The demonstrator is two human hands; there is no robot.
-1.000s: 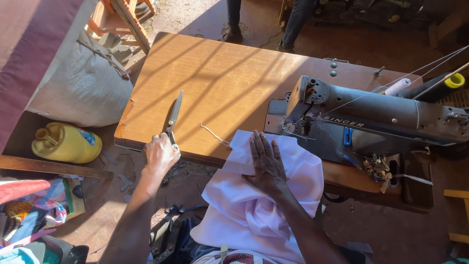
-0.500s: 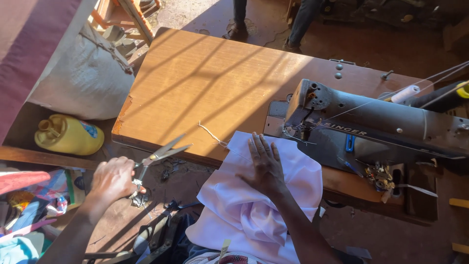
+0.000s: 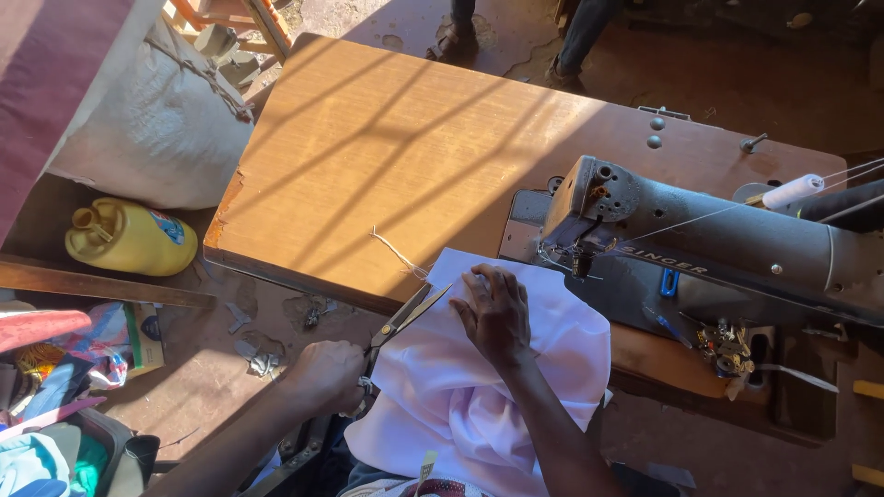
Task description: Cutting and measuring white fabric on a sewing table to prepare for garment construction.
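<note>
Head view shows our left hand (image 3: 324, 375) gripping the scissors (image 3: 405, 317), blades parted, their long axis pointing toward 2 o'clock at the edge of the white cloth (image 3: 479, 387). Our right hand (image 3: 495, 313) lies flat and open on this cloth, just beside the tips, at the front of the wooden table (image 3: 387, 156).

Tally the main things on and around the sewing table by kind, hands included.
Hands: 2, left hand holding the scissors, right hand flat on the cloth
Scissors: 1
White cloth: 1
Sewing machine: 1
Thread spool: 1
Yellow jug: 1
White sack: 1
Total: 8
</note>
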